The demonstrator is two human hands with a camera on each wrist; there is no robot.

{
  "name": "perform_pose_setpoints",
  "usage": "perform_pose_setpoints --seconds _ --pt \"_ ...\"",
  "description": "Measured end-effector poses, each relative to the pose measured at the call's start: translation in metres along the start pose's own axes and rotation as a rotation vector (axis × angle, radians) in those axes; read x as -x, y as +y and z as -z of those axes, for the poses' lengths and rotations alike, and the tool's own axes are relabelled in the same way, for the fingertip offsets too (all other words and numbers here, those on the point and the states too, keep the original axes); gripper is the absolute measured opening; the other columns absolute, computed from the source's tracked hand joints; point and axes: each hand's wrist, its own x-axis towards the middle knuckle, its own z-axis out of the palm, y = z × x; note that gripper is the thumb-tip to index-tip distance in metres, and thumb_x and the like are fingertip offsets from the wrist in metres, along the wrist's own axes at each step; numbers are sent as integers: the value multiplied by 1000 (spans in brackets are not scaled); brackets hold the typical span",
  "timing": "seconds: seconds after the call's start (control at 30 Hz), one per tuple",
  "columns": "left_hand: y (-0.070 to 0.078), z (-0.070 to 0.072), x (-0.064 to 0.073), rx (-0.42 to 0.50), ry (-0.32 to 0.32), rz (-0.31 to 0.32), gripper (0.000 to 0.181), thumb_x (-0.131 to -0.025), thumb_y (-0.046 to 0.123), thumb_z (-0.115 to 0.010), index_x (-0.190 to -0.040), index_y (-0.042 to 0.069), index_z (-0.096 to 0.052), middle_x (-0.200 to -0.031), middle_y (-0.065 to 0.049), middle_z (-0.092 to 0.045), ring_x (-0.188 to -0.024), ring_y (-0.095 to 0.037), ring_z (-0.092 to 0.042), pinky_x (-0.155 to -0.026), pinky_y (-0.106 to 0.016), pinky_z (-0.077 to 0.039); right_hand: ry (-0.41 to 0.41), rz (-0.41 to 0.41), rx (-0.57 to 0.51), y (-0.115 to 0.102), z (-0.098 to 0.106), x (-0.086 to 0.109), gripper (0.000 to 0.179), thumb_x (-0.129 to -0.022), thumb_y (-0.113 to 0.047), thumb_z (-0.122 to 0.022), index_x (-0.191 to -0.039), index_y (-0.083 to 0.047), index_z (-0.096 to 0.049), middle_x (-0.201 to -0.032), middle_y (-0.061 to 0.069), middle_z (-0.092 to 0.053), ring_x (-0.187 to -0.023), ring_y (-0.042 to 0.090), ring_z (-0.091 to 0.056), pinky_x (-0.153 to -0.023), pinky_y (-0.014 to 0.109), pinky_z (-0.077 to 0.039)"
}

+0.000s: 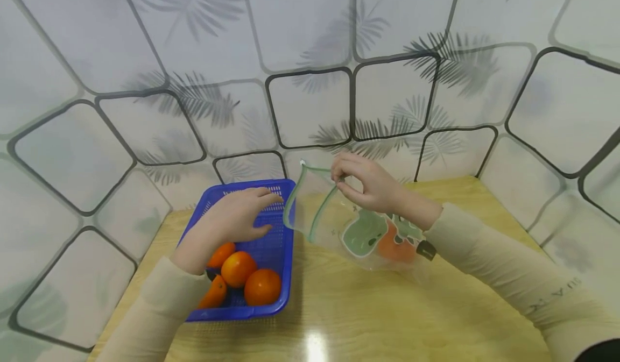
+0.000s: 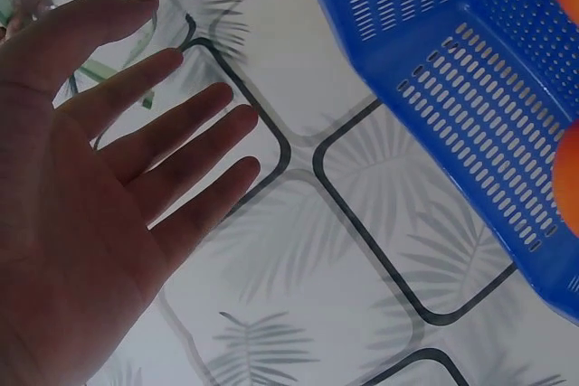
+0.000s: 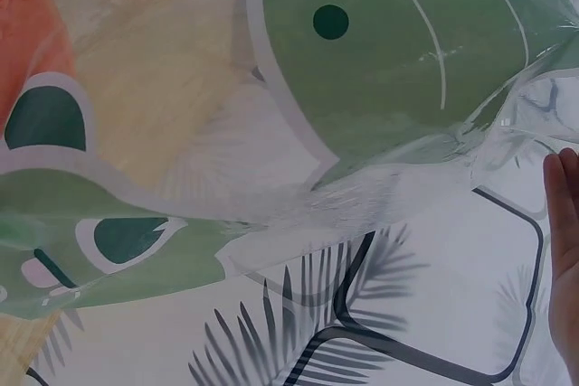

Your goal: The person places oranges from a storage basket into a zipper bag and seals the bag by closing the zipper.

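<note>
My right hand [image 1: 365, 182] pinches the rim of a clear zip bag [image 1: 334, 227] with green edging, printed with green and orange shapes. The bag's mouth gapes toward the left, and its body hangs down to the right over the table. In the right wrist view the printed film [image 3: 389, 51] fills most of the picture. My left hand [image 1: 237, 217] is held above a blue plastic basket [image 1: 289, 276], its fingers extended and nothing in them. Several oranges [image 1: 262, 286] lie in the basket's near half. In the left wrist view the palm [image 2: 81, 196] is bare.
The light wooden table [image 1: 368, 319] carries the basket on its left side. Patterned wall covering [image 1: 310, 109] with leaf prints rises behind and at both sides. A dark round object [image 1: 600, 351] shows at the lower right corner.
</note>
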Motion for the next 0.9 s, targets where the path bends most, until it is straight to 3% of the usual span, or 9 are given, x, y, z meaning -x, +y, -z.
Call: perform_pose_setpoints --seconds 0.53,0.73,0.9 --pt "-7 -1 22 -24 14 57 54 -89 22 -81 -140 11 -67 -136 -11 -70 -126 -35 -68 -107 -54 -55 -16 3 9 -1 1 -3 6 -94 3 -63 -97 -2 -64 -101 8 -65 -95 16 -65 -88 30 -60" --pt "-11 -8 31 -11 2 66 51 -88 22 -81 -137 14 -68 -133 -9 -70 -114 -31 -70 -98 -53 -59 -24 -4 4 -2 0 -1 6 -95 4 -63 -97 -1 -63 -100 11 -66 -96 17 -65 -89 30 -60" --pt "-12 -9 37 11 -15 99 55 -87 22 -83 -138 14 -67 -138 -11 -67 -123 -34 -67 -101 -56 -57 -23 -17 2 -4 0 1 8 -95 4 -64 -97 -4 -63 -100 12 -66 -96 16 -65 -89 30 -60"
